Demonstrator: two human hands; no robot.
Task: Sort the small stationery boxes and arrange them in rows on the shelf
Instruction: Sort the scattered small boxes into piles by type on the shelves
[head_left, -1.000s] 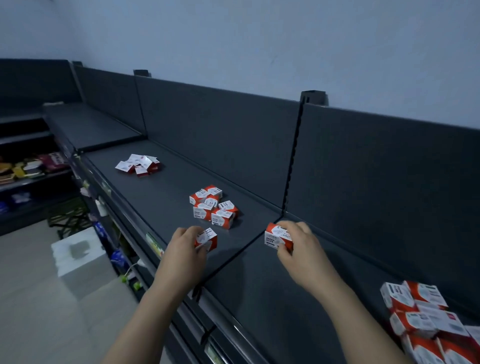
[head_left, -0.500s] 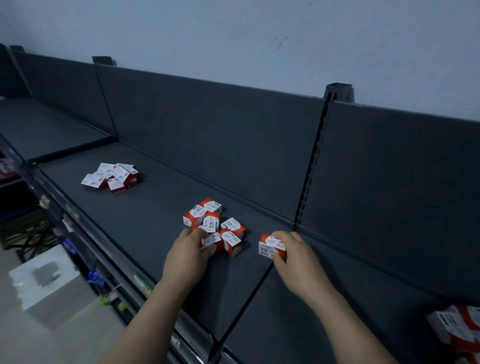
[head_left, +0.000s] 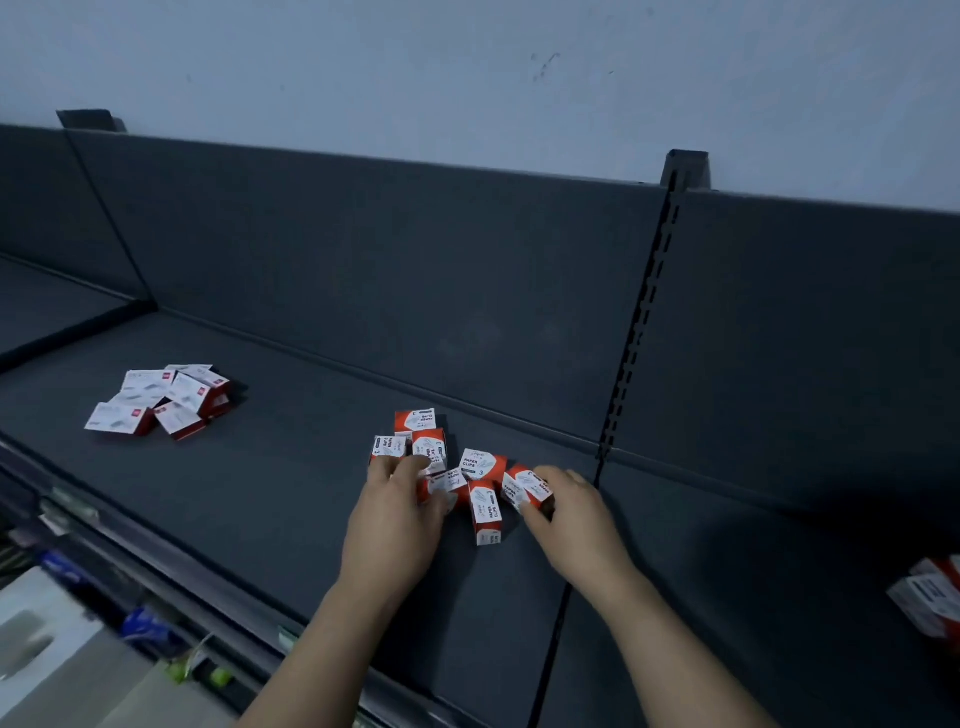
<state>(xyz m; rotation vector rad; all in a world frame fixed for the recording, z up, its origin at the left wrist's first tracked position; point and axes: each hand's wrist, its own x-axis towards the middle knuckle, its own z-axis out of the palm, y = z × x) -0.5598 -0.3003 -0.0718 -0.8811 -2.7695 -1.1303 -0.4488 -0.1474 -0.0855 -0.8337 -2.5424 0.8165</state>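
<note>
Several small red-and-white paper clip boxes (head_left: 480, 465) lie in a loose cluster on the dark grey shelf (head_left: 291, 483), some upright, some on their sides. My left hand (head_left: 400, 514) reaches into the cluster's left side, its fingers curled round one box (head_left: 448, 481) there. My right hand (head_left: 571, 514) grips another box (head_left: 525, 487) at the cluster's right edge, thumb below and fingers behind it. One box (head_left: 487, 512) lies on its side between my two hands.
A second pile of flatter white-and-red boxes (head_left: 161, 397) lies further left on the same shelf. More boxes (head_left: 930, 603) show at the right edge on the neighbouring shelf section. A slotted upright (head_left: 636, 332) divides the back panels. Lower shelves with goods sit at bottom left.
My right hand has carried its box left from the shelf joint up against the cluster. My left hand has brought its box into the cluster's left side. The camera has swung closer.
</note>
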